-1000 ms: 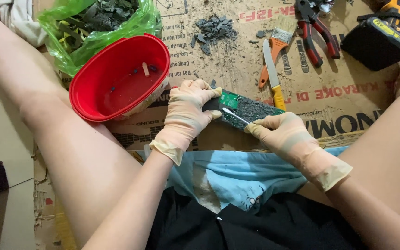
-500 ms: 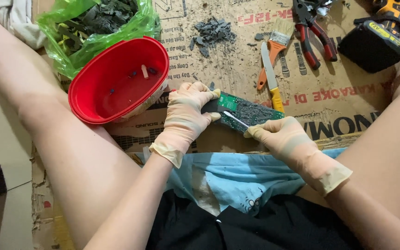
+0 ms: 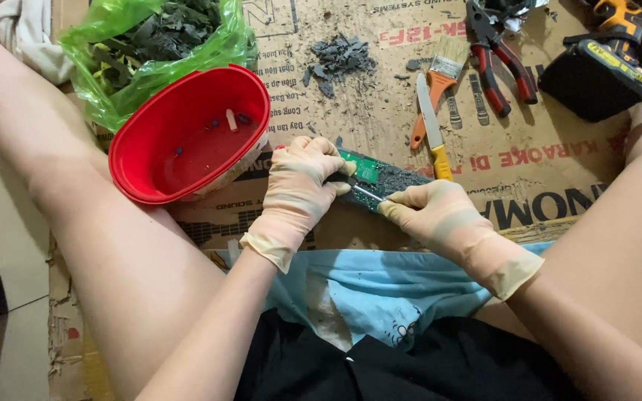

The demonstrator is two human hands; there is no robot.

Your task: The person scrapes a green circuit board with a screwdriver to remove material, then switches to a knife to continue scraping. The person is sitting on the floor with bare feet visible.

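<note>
Green circuit board point(image 3: 380, 177) lay on cardboard sheet point(image 3: 559, 178) between both hands, long axis running up-left to down-right. Left hand point(image 3: 299, 186) closed on board's upper-left end; right hand point(image 3: 429, 215) pinched thin metal tool point(image 3: 366, 194), tip touching board's near edge. Red bowl point(image 3: 191, 137) just left.
</note>
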